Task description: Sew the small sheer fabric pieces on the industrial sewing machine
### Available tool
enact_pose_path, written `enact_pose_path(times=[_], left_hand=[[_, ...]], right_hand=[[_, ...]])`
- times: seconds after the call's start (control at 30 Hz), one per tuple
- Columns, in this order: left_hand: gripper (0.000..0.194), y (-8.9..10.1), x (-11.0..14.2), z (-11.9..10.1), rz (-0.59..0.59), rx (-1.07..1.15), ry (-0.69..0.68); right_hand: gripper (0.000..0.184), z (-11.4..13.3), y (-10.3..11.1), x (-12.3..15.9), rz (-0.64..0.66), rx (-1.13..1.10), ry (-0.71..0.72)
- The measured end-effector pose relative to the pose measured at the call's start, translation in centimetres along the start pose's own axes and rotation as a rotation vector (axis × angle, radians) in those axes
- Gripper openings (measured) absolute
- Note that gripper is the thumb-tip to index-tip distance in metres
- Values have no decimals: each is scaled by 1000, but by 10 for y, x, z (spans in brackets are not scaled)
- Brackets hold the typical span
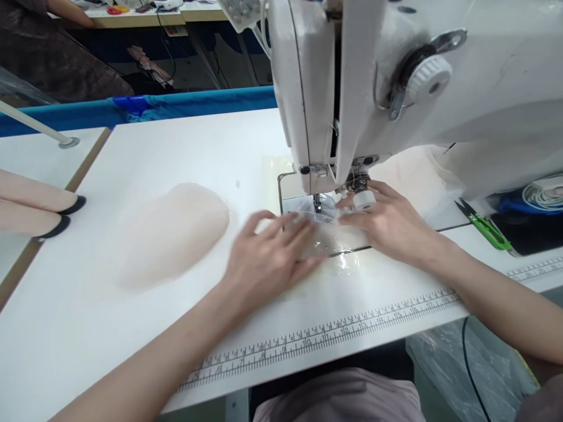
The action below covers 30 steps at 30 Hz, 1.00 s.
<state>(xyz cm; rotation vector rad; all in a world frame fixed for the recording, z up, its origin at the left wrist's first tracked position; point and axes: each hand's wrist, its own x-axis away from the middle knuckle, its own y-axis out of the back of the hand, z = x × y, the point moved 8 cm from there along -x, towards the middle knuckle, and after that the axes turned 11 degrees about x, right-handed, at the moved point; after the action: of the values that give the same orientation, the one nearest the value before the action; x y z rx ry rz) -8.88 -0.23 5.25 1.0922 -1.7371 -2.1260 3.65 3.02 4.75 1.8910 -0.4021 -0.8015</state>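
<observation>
The clearest writing I can read is on the printed ruler (303, 341) along the near edge of the white counter (65, 316): the lower row shows 8, 9, 10, 11, 12 and 13, while the smaller row above is too fine for me to read surely. A small panel (176, 31) under the far counter (132, 20) carries red and green marks too tiny to make out.

To the left of my left hand (270, 252) lies a pale fabric piece (180, 231), peach-beige, rounded at its upper right and fading softly into the white surface at lower left. Another pale cloth (413, 170) spreads beyond my right hand (393, 220), under the arm of the sewing machine (303, 88), its color nearly the same and its edges hard to follow.

Both hands sit palm down at the presser foot (317, 202), 1 on each side. The left fingers are blurred and loosely extended, reaching toward the foot; I can't tell whether they pinch anything. The right fingers are bent and partly hidden behind a white knob (364, 200), so I can't tell their grip either.

Green snips (488, 230) lie to the right of the right hand. At far left I see 2 peach tubular pieces (30, 202) with black ends.
</observation>
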Motion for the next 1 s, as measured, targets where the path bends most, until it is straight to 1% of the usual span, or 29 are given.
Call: enact_pose_path(times=[0.07, 0.1, 0.13, 0.17, 0.2, 0.27, 0.33, 0.4, 0.47, 0.57, 0.63, 0.73, 0.87, 1.0], left_hand=[[28, 13, 2, 18, -81, -155, 124], [24, 19, 3, 23, -118, -184, 150], [22, 23, 4, 23, -144, -162, 155], [23, 23, 4, 22, -142, -96, 145], [28, 20, 3, 18, -114, -6, 126], [41, 5, 3, 13, -11, 124, 127], [49, -8, 4, 18, 44, 99, 194], [46, -11, 5, 27, 15, 39, 239], [38, -11, 3, 28, -24, 74, 182], [29, -14, -1, 18, -10, 235, 69], [29, -18, -3, 12, 9, 283, 65], [32, -22, -3, 7, 10, 262, 61], [33, -26, -1, 7, 17, 230, 41], [37, -24, 0, 5, 8, 168, 26]], right_hand=[[43, 5, 3, 1, 4, -83, 22], [44, 8, 5, 1, 2, -100, 32], [45, 11, 6, 2, -5, -104, 38], [44, 16, 7, 2, -12, -104, 44], [42, 20, 8, 2, -20, -103, 51], [37, 31, 10, 3, -38, -107, 65], [34, 41, 11, 4, -55, -113, 82], [34, 48, 12, 4, -65, -122, 90], [35, 50, 12, 4, -75, -142, 82], [36, 47, 13, 4, -111, -179, 44], [36, 42, 14, 4, -140, -174, 11], [37, 34, 11, 3, -159, -97, -32], [38, 28, 0, 2, -84, 17, -56], [39, 26, -9, 2, -5, 47, -40]])
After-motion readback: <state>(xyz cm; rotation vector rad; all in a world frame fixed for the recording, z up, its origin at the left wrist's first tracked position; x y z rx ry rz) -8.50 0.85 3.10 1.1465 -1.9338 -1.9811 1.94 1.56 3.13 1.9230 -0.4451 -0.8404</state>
